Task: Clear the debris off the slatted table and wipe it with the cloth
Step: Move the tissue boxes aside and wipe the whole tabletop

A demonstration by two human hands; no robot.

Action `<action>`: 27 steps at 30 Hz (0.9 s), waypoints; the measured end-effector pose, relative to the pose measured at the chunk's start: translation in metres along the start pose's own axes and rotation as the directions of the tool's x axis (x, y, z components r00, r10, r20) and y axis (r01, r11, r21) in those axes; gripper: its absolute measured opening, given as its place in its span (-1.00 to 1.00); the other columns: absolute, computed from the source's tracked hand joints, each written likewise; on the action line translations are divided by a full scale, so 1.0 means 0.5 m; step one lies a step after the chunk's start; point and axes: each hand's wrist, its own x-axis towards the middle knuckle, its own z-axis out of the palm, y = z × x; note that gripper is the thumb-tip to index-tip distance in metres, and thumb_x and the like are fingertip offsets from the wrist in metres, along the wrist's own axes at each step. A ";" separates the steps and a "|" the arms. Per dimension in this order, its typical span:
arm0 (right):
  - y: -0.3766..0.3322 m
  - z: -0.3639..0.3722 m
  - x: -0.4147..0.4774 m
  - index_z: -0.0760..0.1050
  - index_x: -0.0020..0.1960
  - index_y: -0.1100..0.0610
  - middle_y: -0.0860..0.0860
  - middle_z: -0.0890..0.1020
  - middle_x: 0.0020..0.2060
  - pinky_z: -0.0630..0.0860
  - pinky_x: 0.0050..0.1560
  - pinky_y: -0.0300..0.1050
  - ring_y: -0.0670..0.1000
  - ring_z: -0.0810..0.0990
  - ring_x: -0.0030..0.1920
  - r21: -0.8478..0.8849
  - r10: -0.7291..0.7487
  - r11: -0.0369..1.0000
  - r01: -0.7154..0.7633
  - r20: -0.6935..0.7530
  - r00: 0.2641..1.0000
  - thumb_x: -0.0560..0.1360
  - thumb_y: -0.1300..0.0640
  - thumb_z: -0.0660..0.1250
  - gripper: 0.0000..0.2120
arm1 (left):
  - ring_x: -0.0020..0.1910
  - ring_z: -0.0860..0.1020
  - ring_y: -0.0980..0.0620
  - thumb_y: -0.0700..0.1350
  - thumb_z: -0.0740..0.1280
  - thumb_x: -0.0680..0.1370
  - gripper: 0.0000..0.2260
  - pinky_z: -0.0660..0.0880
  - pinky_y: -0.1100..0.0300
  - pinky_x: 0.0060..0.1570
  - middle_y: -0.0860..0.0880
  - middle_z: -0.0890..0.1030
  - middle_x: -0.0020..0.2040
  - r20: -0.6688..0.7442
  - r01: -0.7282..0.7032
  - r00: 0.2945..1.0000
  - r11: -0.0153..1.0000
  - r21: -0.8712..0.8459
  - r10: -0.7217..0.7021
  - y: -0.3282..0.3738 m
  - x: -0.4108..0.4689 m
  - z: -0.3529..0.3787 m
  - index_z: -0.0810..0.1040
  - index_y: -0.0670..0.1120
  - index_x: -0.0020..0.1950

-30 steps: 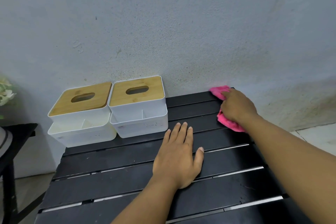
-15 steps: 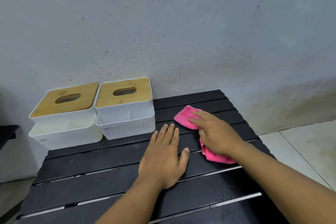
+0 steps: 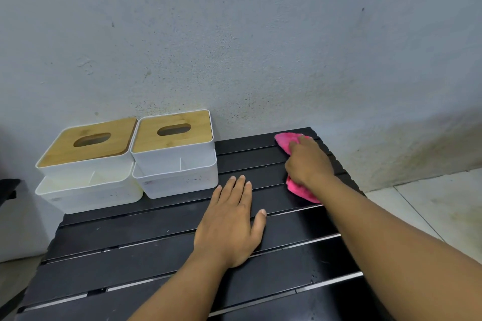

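- Right hand [image 3: 307, 164] curls its fingers over crumpled pink cloth [image 3: 285, 139] at black slatted table's [image 3: 130, 263] far-right corner; cloth runs near-to-far.
- Left hand [image 3: 230, 224] flat, fingers together, mid-table.

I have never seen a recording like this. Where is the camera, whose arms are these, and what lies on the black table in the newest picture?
There is no machine here. A person wears a wide-angle camera on the head, so you look forward and down along their own two bare arms. The left hand lies flat on the black slatted table, fingers straight, and holds nothing. The right hand grips a pink cloth and presses it on the table's far right corner, close to the wall. Two white boxes with wooden lids, each with an oval slot, stand side by side at the far left.
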 end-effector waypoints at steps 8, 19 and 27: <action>-0.001 0.003 -0.078 0.30 0.50 -0.03 -0.13 0.19 0.54 0.22 0.47 -0.02 -0.07 0.12 0.53 0.052 -0.359 0.933 0.356 0.077 0.930 0.57 0.19 0.12 -0.50 | 0.58 -0.16 0.07 0.23 -0.09 0.63 -0.37 -0.21 0.10 0.53 -0.01 -0.06 0.62 -0.013 0.000 1.000 1.000 -0.018 0.000 -0.001 0.001 -0.001 -0.01 -0.07 0.62; 0.081 -0.040 -0.162 0.40 0.37 -0.17 -0.28 0.37 0.34 0.44 0.22 -0.03 -0.13 0.41 0.28 0.118 -0.079 0.989 0.085 -0.055 0.995 0.52 0.25 0.11 -0.49 | 0.58 -0.18 0.07 0.23 -0.11 0.63 -0.38 -0.22 0.12 0.53 0.01 -0.07 0.62 -0.001 0.002 1.000 1.000 -0.022 -0.002 -0.001 0.000 -0.002 -0.03 -0.06 0.62; 0.090 -0.023 -0.167 0.26 0.50 0.02 -0.07 0.19 0.53 0.31 0.40 0.05 0.04 0.18 0.50 0.046 0.040 0.998 -0.039 -0.020 0.999 0.50 0.19 0.10 -0.44 | 0.58 -0.14 0.05 0.24 -0.11 0.63 -0.37 -0.16 0.07 0.55 0.00 -0.04 0.62 0.008 0.003 1.000 1.000 -0.011 -0.002 -0.004 0.002 0.004 -0.01 -0.07 0.62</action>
